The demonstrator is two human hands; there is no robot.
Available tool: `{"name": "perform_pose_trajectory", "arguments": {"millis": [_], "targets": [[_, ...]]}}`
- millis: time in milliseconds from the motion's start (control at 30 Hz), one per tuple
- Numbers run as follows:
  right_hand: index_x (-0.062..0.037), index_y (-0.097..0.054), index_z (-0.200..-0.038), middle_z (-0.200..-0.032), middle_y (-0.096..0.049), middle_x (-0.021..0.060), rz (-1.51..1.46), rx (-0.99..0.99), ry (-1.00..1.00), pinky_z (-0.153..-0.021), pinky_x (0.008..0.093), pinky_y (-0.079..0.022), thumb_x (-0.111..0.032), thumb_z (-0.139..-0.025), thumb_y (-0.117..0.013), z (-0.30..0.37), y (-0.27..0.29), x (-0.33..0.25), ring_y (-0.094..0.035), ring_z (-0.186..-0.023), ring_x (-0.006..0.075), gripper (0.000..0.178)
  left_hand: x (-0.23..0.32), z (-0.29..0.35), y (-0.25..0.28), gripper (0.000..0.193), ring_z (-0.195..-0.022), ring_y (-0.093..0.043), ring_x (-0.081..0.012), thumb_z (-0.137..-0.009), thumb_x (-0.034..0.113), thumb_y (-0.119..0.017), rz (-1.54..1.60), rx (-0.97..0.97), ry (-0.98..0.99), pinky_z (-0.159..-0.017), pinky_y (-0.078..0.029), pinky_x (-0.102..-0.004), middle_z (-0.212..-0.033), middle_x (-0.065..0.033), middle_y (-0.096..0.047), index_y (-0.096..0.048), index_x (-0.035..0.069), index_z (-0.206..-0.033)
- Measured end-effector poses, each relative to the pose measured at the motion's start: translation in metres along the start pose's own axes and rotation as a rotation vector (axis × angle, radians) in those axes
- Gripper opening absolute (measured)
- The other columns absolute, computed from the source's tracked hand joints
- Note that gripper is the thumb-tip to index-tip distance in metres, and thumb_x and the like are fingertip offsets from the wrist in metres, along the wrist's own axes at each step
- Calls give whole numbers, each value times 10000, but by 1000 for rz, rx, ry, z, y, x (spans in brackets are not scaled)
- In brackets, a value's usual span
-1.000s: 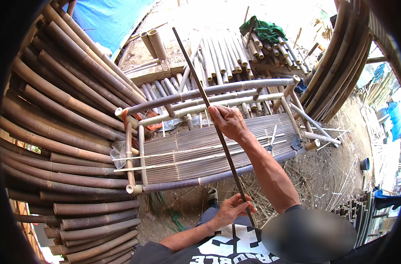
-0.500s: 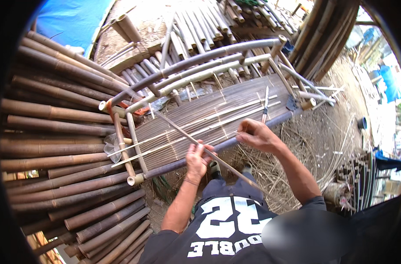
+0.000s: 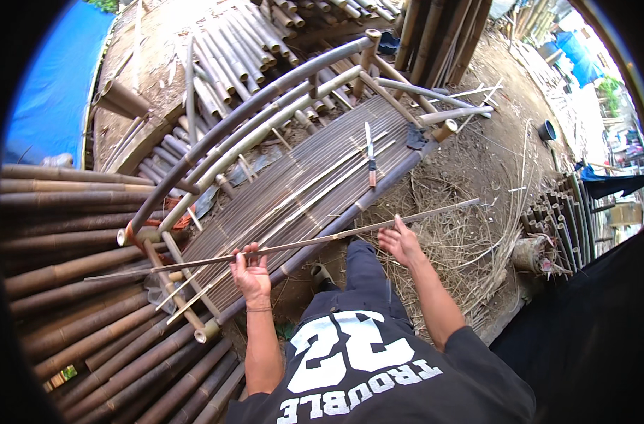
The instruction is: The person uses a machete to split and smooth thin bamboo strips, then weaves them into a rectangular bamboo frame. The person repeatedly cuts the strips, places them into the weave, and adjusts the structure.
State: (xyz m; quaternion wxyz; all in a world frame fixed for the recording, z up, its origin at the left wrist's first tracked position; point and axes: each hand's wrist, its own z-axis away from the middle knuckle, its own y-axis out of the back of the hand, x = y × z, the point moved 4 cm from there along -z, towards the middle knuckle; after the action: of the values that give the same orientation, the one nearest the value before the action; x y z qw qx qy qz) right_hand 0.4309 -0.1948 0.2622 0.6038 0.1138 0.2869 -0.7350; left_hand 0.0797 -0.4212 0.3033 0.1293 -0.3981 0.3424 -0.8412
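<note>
A long thin bamboo strip (image 3: pixel 304 244) crosses in front of me, its right end higher. My left hand (image 3: pixel 251 278) holds it from below, palm up, with thumb and fingers around it. My right hand (image 3: pixel 401 242) is loosely closed about the strip nearer its right end, the thumb tip against it. Beyond and beneath the strip stands a bamboo bench (image 3: pixel 265 191) with a slatted seat and a curved backrest. On the seat lie pale narrow strips (image 3: pixel 322 189) and a knife (image 3: pixel 370 159), its blade pointing away from me.
Thick bamboo poles (image 3: pixel 74 244) are stacked at left, beside the bench end. Cut poles (image 3: pixel 230 56) lie behind the backrest. Bamboo shavings (image 3: pixel 442 247) litter the ground at right. Upright poles (image 3: pixel 562 219) and a dark bucket (image 3: pixel 546 131) stand farther right.
The strip has swung from a slant down toward me to nearly crosswise. My left hand has shifted left; my right hand has come onto the strip. The view has turned.
</note>
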Motion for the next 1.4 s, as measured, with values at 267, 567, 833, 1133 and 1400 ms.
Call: {"name": "perform_pose_trajectory", "arguments": {"millis": [267, 567, 833, 1133, 1400], "targets": [[-144, -515, -798, -571, -463, -19, -608, 178, 149, -621, 407, -559, -522, -1026, -342, -122, -87, -115, -504, -526, 166, 474, -43, -30, -52, 127, -929, -693, -257, -993, 180, -531, -298, 108, 234, -771, -598, -396, -1024, -121, -684, -601, 81, -1031], [-161, -456, -805, -542, -317, -38, -457, 66, 272, -367, 248, -224, -461, -1048, -339, -207, -154, -279, -258, -418, 98, 403, -11, -74, -203, 359, -1068, -566, -324, -868, 280, -675, -2198, -217, -960, -1015, -357, -496, -1081, -138, -606, -611, 43, -1130], [-127, -499, -973, -683, -476, 15, -326, 148, 295, -707, 417, -497, -452, -1046, -309, -197, -192, -284, -450, -584, 189, 384, -55, -130, -200, 265, -648, -572, -227, -902, 362, -621, -2116, -545, -795, -573, -457, -359, -717, -53, -544, -581, 109, -833], [-177, -332, -648, -506, -210, -55, -343, -126, 338, -352, 259, -115, -630, -1001, -256, -101, -254, -259, -134, -413, 97, 579, -38, -104, -158, 630, -395, -443, -190, -959, 566, -484, -1838, -696, -237, -401, -370, -381, -445, -12, -411, -433, 117, -520], [-176, -360, -706, -533, -219, -65, -215, -528, 307, -334, 238, -122, -564, -1019, -320, -14, -349, -230, -157, -412, 67, 501, 2, -21, -107, 736, -458, -305, -103, -976, 684, -199, -969, -928, 1068, -432, -295, -294, -494, 33, -319, -363, 142, -506]]}}
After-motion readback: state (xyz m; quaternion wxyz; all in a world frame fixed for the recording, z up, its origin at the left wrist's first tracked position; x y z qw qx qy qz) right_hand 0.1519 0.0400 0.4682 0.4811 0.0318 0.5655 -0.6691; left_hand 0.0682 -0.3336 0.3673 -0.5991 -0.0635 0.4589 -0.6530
